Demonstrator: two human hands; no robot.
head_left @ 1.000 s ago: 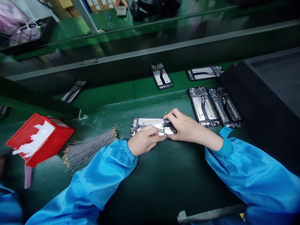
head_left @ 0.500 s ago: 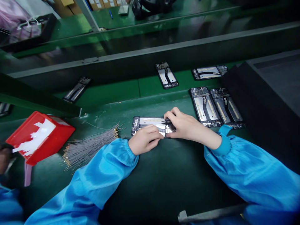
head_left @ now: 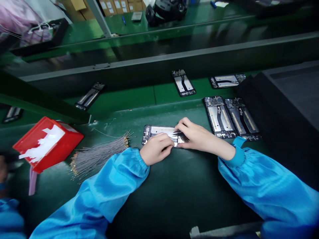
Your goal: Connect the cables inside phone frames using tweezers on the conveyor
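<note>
An opened phone (head_left: 160, 129) lies crosswise on the green bench, its silver inner plate and dark circuit parts facing up. My left hand (head_left: 157, 148) covers part of its near edge, fingers curled and pinched together by the right-hand end; what lies between the fingertips is hidden. Across that right end arches my right hand (head_left: 193, 132), with fingers at the far edge and thumb at the near edge. Dark pointed tips, like those of tweezers (head_left: 176, 134), poke out leftward from under the right palm. A bundle of thin grey cables (head_left: 99, 156) with gold-coloured ends lies left of the phone.
Two opened phones (head_left: 219, 118) lie side by side at right, with more on the ledge behind, including one opened phone (head_left: 183, 83). A red bin (head_left: 67, 146) stands at left, near another person's sleeve (head_left: 10, 215). Black sheeting (head_left: 279, 122) covers the right side.
The view has shifted slightly, so the surroundings sit a little lower and further right. Both hands stay at the phone; the right fingers have moved slightly over its end.
</note>
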